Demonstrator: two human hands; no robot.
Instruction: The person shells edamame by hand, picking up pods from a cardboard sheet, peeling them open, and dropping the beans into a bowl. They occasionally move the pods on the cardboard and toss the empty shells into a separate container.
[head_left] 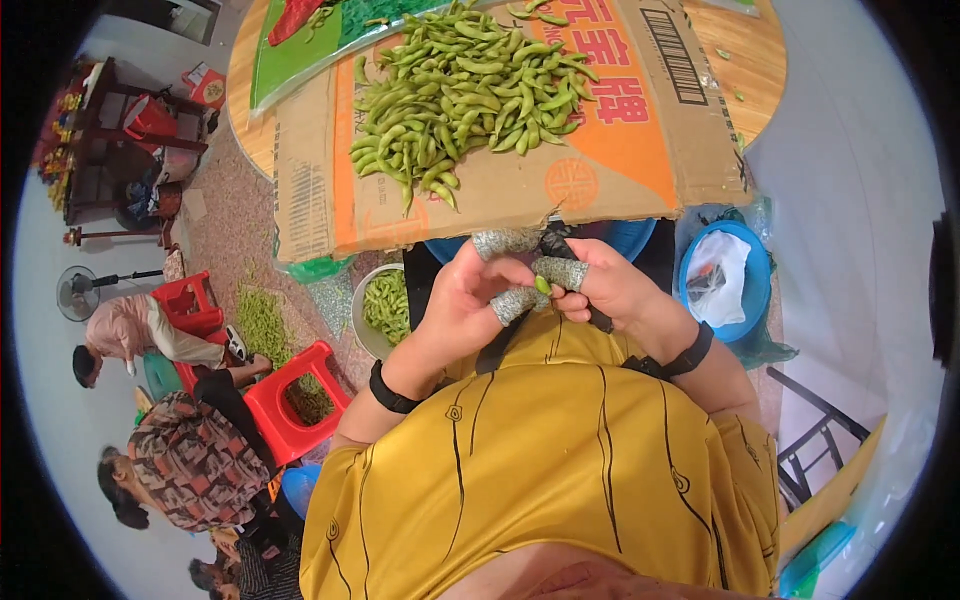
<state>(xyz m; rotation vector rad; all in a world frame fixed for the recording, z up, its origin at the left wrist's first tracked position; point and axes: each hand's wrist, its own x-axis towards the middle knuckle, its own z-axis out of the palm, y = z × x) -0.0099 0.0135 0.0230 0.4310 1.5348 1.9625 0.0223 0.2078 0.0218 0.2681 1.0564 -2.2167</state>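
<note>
hands together, left hand (455, 300) and right hand (605, 285) pinching green pod (541, 285) between them

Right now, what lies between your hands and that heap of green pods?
In the head view, only bare flattened cardboard lies between the hands and the soybean pod heap.

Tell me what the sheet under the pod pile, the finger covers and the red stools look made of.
Sheet: flattened corrugated cardboard, matte brown with orange print; creases and a torn edge show.
Finger covers: speckled grey knit, probably fabric; the weave is too fine to tell.
Red stools: likely moulded plastic, smooth and slightly glossy.
Pod pile: fresh green bean pods.
</note>
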